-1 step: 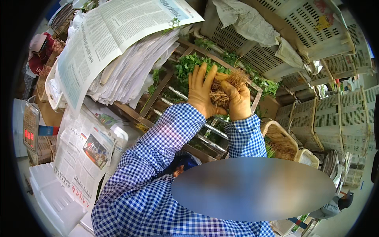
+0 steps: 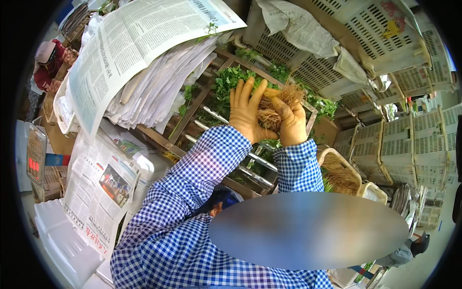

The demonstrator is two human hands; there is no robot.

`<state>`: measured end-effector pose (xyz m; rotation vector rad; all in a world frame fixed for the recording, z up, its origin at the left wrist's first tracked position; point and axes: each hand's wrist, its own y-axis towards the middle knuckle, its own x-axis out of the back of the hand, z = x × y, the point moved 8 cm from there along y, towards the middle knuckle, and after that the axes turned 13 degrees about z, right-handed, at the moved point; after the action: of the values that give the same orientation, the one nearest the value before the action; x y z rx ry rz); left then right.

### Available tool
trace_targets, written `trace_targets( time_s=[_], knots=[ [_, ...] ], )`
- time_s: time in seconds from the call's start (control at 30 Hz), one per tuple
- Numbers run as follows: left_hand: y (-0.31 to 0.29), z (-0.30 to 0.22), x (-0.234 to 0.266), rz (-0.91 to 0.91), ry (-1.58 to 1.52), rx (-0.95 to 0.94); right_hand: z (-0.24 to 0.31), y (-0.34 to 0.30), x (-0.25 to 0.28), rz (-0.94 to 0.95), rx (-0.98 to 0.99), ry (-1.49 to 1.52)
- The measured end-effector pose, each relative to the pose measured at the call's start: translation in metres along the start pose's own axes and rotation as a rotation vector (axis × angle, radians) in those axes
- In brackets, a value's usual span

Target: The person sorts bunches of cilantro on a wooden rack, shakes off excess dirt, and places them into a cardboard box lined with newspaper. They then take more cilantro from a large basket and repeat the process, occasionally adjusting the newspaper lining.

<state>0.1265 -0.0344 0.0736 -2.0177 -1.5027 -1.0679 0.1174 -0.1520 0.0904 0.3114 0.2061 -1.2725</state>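
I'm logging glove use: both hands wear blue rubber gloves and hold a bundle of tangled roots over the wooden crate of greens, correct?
Not quite: the head view shows the gloves are yellowish-tan, not blue. The left hand and right hand do hold the bundle of tangled roots over the wooden crate of greens.

Two gloved hands [image 2: 248,113] [image 2: 291,123], one root bundle [image 2: 276,103], one newspaper stack [image 2: 144,72].
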Motion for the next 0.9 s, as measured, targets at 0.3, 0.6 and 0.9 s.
trace_targets(
  time_s=[0.3, 0.6, 0.9],
  knots=[
    [0.031, -0.012, -0.014, 0.173, 0.065, 0.073, 0.018, -0.001, -0.006, 0.23, 0.348, -0.173],
    [0.029, -0.009, 0.001, 0.183, -0.244, -0.05, 0.051, 0.037, 0.059, -0.271, 0.156, -1.096],
    [-0.108, 0.157, -0.006, 0.211, 0.036, 0.302, 0.171, -0.011, 0.068, -0.619, 0.233, -1.018]
  ],
)
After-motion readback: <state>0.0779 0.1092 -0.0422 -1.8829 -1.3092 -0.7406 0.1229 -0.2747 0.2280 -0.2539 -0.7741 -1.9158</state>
